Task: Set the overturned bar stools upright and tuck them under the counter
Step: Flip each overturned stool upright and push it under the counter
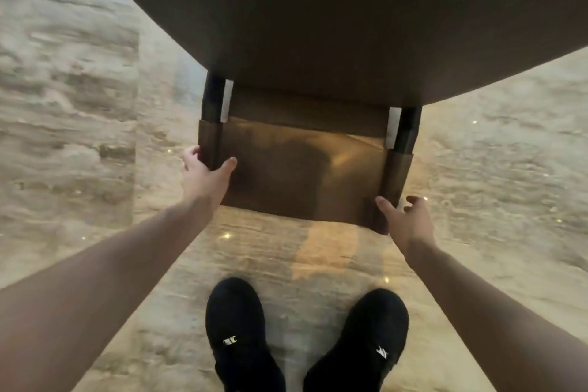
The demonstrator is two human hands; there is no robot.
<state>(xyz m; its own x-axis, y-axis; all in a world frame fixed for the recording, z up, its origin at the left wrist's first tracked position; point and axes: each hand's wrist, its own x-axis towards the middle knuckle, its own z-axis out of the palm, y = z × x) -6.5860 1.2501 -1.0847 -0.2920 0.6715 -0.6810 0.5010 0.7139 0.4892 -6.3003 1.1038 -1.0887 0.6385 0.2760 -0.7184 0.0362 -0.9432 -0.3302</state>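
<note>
Looking straight down, the view is showing an upright stool (299, 165) standing on the marble floor (70, 99), its far half lying under the dark bench (334, 9) that is filling the frame from 10 to 2 o'clock. Two dark legs are showing at the seat's far corners, just below the bench edge. The left hand (203, 175) is gripping the seat's corner at 9 o'clock, thumb lying on top and fingers wrapping round the side. The right hand (405, 219) is sitting at the corner at 4 o'clock, its grip spread, thumb touching the seat edge and fingers curling loose just beside it. Two black shoes (235, 331) are standing at 6 o'clock, near the stool but apart from it.
</note>
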